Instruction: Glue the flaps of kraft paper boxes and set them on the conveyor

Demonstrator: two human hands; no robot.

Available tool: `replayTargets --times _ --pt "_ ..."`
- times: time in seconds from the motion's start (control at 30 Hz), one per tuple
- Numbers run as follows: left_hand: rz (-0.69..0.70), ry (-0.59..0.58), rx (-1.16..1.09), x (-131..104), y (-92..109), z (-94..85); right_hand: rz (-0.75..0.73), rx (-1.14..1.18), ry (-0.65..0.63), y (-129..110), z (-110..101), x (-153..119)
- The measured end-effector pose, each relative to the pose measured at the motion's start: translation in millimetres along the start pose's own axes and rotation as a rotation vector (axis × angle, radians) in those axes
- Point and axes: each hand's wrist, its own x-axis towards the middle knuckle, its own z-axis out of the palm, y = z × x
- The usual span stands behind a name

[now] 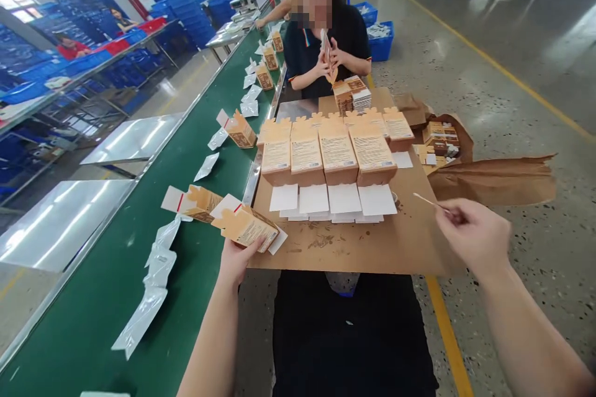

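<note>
My left hand (238, 258) is wrapped round a small tan-and-brown printed carton (246, 227). White end flaps stick out from both ends of that carton, and it is tilted over the cardboard's left edge beside the green belt. Between the closed fingers of my right hand (475, 232) is a thin pale stick (424, 200), pointing left; its exact kind is unclear. That hand hovers off the cardboard's right side. Rows of similar cartons (339, 152) lie in front of me, their white flaps hanging toward me. Another open carton (198, 203) lies on the belt just beyond the held one.
The green conveyor belt (107, 298) runs along my left, carrying silver foil packets (156, 279) and more cartons. A cardboard sheet (321, 254) covers the work surface. Across it a co-worker (298, 53) holds a flat carton near a carton stack (352, 95). A brown paper bag (498, 180) holds cartons at right.
</note>
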Motion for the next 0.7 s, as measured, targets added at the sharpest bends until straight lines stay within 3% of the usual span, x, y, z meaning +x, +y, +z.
replayTargets --times 0.07,0.13,0.23,0.37,0.47,0.57,0.7 --pt "0.004 -0.011 0.009 -2.5 -4.9 3.5 0.033 0.058 0.146 -14.2 -7.2 -41.9" --pt "0.025 -0.004 0.017 -2.6 -9.5 6.6 0.006 0.156 0.123 -39.8 3.2 -80.4" --pt "0.019 -0.032 0.042 0.6 -11.7 5.8 -0.122 0.387 -0.215 -90.8 52.2 -115.3" --pt "0.018 -0.074 0.049 3.0 -6.9 3.5 -0.217 0.506 -0.450 -148.3 139.9 -118.0" --pt "0.035 -0.082 0.051 -1.1 -2.7 8.9 -0.238 0.476 -0.596 -168.0 184.4 -109.0" --pt "0.035 -0.062 0.050 -7.2 1.0 17.0 -0.254 0.442 -0.679 -172.4 204.1 -103.2" --pt "0.037 -0.063 0.056 -12.9 6.0 22.8 -0.263 0.413 -0.694 -168.6 211.2 -100.6"
